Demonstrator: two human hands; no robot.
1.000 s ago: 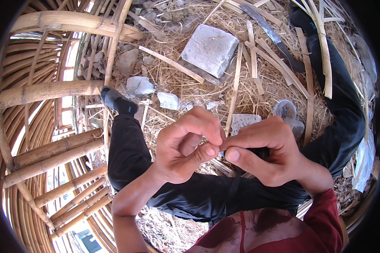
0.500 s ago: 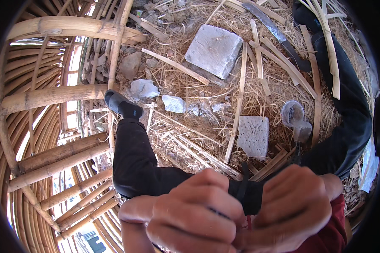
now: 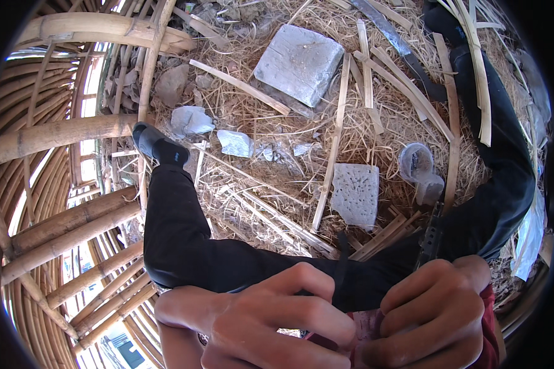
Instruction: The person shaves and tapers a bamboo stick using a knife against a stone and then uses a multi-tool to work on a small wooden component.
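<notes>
- I see the left hand (image 3: 283, 320) curled, lower than a second ago.
- Dark perforated strip (image 3: 430, 237): just past the right hand (image 3: 434, 313), long axis pointing away, slightly rightward.
- Right hand: curled, also lower; I can't tell whether either pinches anything.

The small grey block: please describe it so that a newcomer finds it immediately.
Find the large pale slab near the top. Below it, right of a long pale strip, lies the small grey block. Small pits dot its face, unlike the slab's smoother top.

Left fingers (image 3: 314, 312), right fingers (image 3: 434, 307): tips hidden, anything held unclear; machete (image 3: 390, 37) cut off by upper edge
</notes>
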